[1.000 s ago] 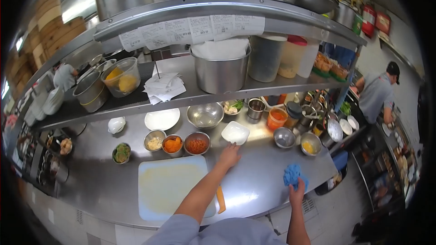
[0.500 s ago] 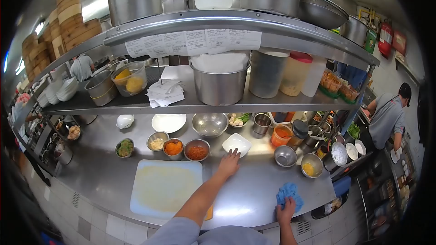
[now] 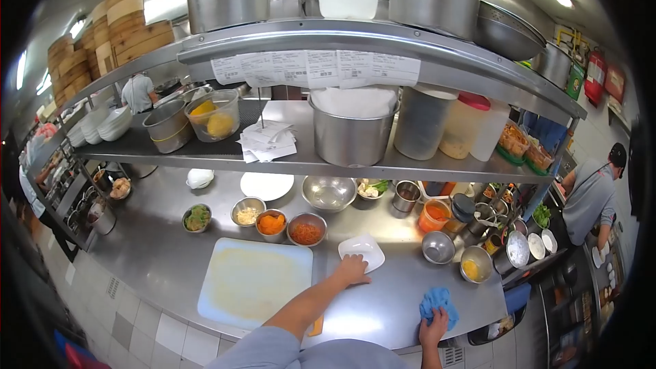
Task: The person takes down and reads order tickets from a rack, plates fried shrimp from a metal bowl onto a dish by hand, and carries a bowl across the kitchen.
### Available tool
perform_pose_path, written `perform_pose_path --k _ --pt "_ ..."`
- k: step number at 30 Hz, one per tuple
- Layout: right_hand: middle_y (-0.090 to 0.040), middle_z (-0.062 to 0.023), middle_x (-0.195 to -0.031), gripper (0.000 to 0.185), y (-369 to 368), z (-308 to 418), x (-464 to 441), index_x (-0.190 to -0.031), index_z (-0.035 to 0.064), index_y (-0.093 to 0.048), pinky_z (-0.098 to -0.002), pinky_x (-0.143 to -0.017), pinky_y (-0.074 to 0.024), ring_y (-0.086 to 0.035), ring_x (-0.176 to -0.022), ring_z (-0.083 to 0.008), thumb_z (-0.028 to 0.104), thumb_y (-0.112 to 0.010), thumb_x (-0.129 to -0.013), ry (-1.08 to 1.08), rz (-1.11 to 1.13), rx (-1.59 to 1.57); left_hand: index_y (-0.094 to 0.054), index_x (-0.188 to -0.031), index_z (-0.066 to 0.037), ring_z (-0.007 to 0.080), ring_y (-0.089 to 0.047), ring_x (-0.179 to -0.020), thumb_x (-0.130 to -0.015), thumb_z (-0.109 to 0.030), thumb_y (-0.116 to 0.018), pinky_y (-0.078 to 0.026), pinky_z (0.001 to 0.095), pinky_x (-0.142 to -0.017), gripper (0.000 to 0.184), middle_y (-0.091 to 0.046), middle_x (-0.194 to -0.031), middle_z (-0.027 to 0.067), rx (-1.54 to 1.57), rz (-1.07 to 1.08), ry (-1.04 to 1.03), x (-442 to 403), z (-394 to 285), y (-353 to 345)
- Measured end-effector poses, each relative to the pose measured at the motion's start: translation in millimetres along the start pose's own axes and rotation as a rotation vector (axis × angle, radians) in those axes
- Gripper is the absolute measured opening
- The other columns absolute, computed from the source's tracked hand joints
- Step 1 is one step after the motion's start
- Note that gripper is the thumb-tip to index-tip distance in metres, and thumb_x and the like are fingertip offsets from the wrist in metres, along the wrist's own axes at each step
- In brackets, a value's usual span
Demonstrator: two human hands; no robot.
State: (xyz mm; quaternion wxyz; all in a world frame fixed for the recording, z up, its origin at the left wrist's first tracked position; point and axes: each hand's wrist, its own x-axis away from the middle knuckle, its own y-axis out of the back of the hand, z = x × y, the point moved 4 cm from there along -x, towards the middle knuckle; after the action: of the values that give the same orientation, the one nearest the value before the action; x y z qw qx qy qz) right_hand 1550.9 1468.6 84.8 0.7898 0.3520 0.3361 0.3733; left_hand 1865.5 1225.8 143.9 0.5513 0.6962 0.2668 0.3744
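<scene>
My left hand reaches forward to a white square dish, its fingers over the near rim. Whether the thumb is under the rim is hidden. Bunched in my right hand, near the front edge of the steel counter, is a blue cloth. To the left of my left forearm lies a pale cutting board, with an orange object partly hidden by its near corner and my arm. Beyond the board stand metal bowls of shredded orange food and orange pieces.
A steel shelf crosses above the counter, holding a large pot and plastic tubs. On the right are an empty metal bowl and one with yellow contents. A co-worker stands at the far right.
My left hand has drawn the white dish toward me, away from the large metal bowl. The right hand stays on the blue cloth. The head view has shifted slightly.
</scene>
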Motion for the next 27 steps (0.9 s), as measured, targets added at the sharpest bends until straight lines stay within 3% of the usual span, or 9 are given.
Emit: perform_pose_path --k 5,11,17,19,21,22,23,24,27 --pt "-0.051 -0.0158 -0.144 0.047 -8 -5 -7 -0.121 0.0089 -0.065 -0.0546 -0.111 -0.0349 -0.043 -0.138 -0.0378 0.009 -0.077 -0.075 -0.005 -0.014 0.017 -0.062 -0.136 -0.011 0.0332 -0.056 -0.129 -0.099 -0.049 -0.058 -0.042 0.0533 -0.106 0.053 -0.052 -0.151 0.0144 0.044 -0.353 -0.029 3 -1 -34" --pt "-0.051 -0.0156 -0.143 0.043 -14 -8 -7 -0.119 0.0089 -0.065 -0.0547 -0.110 -0.0354 -0.043 -0.138 -0.0376 0.010 -0.076 -0.077 -0.027 -0.023 0.038 -0.068 -0.123 -0.011 0.0315 -0.061 -0.121 -0.099 -0.026 -0.060 -0.046 0.0482 -0.101 0.029 -0.065 -0.133 0.0098 0.262 -0.264 -0.088 3 6 -52" --pt "-0.052 -0.0203 -0.142 0.053 -9 13 -5 -0.129 0.0057 -0.060 -0.0537 -0.114 -0.0340 -0.044 -0.137 -0.0390 0.006 -0.075 -0.078 0.039 -0.124 -0.040 -0.069 -0.119 -0.012 0.0304 -0.064 -0.112 -0.093 -0.027 -0.069 -0.048 0.0448 -0.096 0.030 -0.067 -0.109 0.0101 0.380 -0.250 -0.138 29 -8 -52" --pt "-0.051 -0.0229 -0.142 0.057 -10 39 1 -0.133 0.0036 -0.057 -0.0512 -0.116 -0.0337 -0.045 -0.137 -0.0395 0.004 -0.074 -0.078 0.115 -0.207 -0.082 -0.069 -0.117 -0.012 0.0307 -0.063 -0.113 -0.090 -0.026 -0.072 -0.048 0.0455 -0.095 0.031 -0.066 -0.113 0.0104 0.513 -0.265 -0.122 53 -19 -31" --pt "-0.055 -0.0207 -0.135 0.070 -31 66 12 -0.148 0.0045 -0.044 -0.0456 -0.107 -0.0451 -0.056 -0.126 -0.0338 0.003 -0.072 -0.084 0.234 -0.132 -0.221 -0.070 -0.115 -0.013 0.0311 -0.062 -0.114 -0.087 -0.025 -0.075 -0.048 0.0461 -0.095 0.031 -0.065 -0.117 0.0106 0.645 -0.272 -0.104 63 -15 -17" --pt "-0.055 -0.0207 -0.135 0.070 -39 78 17 -0.148 0.0045 -0.044 -0.0456 -0.107 -0.0451 -0.056 -0.126 -0.0338 0.003 -0.072 -0.084 0.232 -0.130 -0.221 -0.066 -0.125 -0.013 0.0308 -0.059 -0.117 -0.085 -0.026 -0.077 -0.047 0.0462 -0.095 0.043 -0.062 -0.121 0.0110 0.494 -0.461 -0.071 66 -9 -9" --pt "-0.057 -0.0188 -0.132 0.073 -57 87 21 -0.153 0.0050 -0.035 -0.0410 -0.098 -0.0503 -0.061 -0.116 -0.0298 0.005 -0.071 -0.089 0.077 0.134 -0.529 -0.062 -0.134 -0.013 0.0306 -0.057 -0.119 -0.083 -0.027 -0.080 -0.046 0.0462 -0.096 0.056 -0.060 -0.125 0.0113 0.337 -0.647 -0.037 72 -3 0" --pt "-0.058 -0.0170 -0.128 0.078 -75 99 27 -0.158 0.0055 -0.026 -0.0364 -0.089 -0.0555 -0.066 -0.106 -0.0258 0.007 -0.069 -0.093 -0.086 0.402 -0.829 -0.062 -0.134 -0.013 0.0306 -0.057 -0.119 -0.083 -0.027 -0.080 -0.046 0.0462 -0.096 0.056 -0.060 -0.125 0.0113 0.339 -0.645 -0.034 74 2 3" --pt "-0.059 -0.0149 -0.122 0.084 -105 137 33 -0.162 0.0066 -0.013 -0.0311 -0.074 -0.0570 -0.069 -0.088 -0.0203 0.013 -0.067 -0.098 -0.195 0.667 -0.954 -0.028 -0.160 -0.013 0.0333 -0.057 -0.122 -0.076 -0.027 -0.086 -0.048 0.0474 -0.096 0.103 -0.056 -0.138 0.0183 0.196 -0.431 0.266 68 32 -16"
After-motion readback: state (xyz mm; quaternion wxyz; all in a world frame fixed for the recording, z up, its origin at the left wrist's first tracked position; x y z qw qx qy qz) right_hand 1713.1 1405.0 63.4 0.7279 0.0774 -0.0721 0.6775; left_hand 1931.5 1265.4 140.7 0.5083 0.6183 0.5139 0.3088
